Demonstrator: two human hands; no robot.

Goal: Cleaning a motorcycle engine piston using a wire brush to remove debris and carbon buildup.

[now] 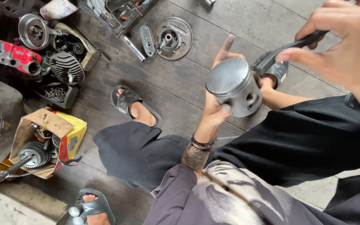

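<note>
My left hand (pixel 216 106) grips a grey metal piston (pixel 235 86) from below, its round crown tilted up toward me and a pin hole showing in its side. My right hand (pixel 348 50) holds a black-handled brush (pixel 286 52) at the upper right; the brush's head sits just right of the piston, close to its crown edge. Whether the bristles touch the piston I cannot tell. I sit with black trousers and sandalled feet over a dark concrete floor.
A round metal plate with a hub (pixel 172 37) lies on the floor ahead. At the left are a finned cylinder (pixel 66 67), a red engine part (pixel 11 54) and an open cardboard box with a gear (pixel 42 143). Another person's sandalled foot (pixel 94 206) shows at the bottom left.
</note>
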